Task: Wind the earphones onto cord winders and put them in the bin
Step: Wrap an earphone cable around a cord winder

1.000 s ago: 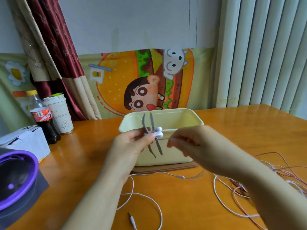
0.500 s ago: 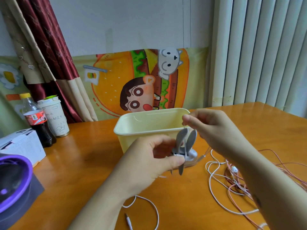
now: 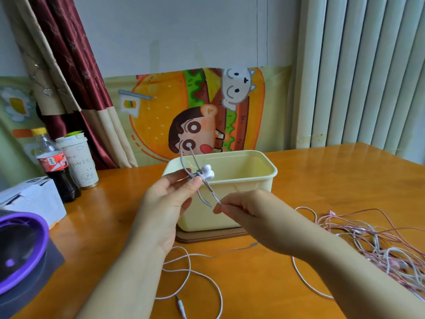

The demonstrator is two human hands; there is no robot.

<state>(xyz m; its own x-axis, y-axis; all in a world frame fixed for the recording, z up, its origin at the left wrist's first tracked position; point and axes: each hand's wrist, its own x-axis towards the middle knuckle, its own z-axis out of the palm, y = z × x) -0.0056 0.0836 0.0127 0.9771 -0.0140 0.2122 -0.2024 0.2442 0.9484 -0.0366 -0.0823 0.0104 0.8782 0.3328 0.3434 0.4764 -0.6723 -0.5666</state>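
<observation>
Mid-frame, in front of the near wall of the cream plastic bin [image 3: 253,157], the left hand [image 3: 167,203] held the grey cord winder [image 3: 202,178], a thin-pronged piece with a small white knob at its middle. The thumb and fingers were curled round its centre, with two prongs pointing up and two down. Just right of it, the right hand [image 3: 248,212] had thumb and forefinger closed in a pinch on the white earphone cord [image 3: 190,268] near the tip of a lower prong. The frame was too soft to count the turns already laid. Most of the cord lay slack in loose loops on the orange wooden table [image 3: 322,180] at lower centre, ending in its jack plug [image 3: 180,305] near the bottom edge. The bin, on a brown mat [image 3: 207,237], showed nothing inside from this angle. At the right edge lay a heap of pink and white earphones [image 3: 379,245], unwound. Judged risks: if the pinch slackened, the turns could spring off the narrow prongs. The crossed loops on the table could pull into a knot as cord was drawn up. One strand passed under the right forearm close to the heap, so a hard tug might catch another set and drag it along.
</observation>
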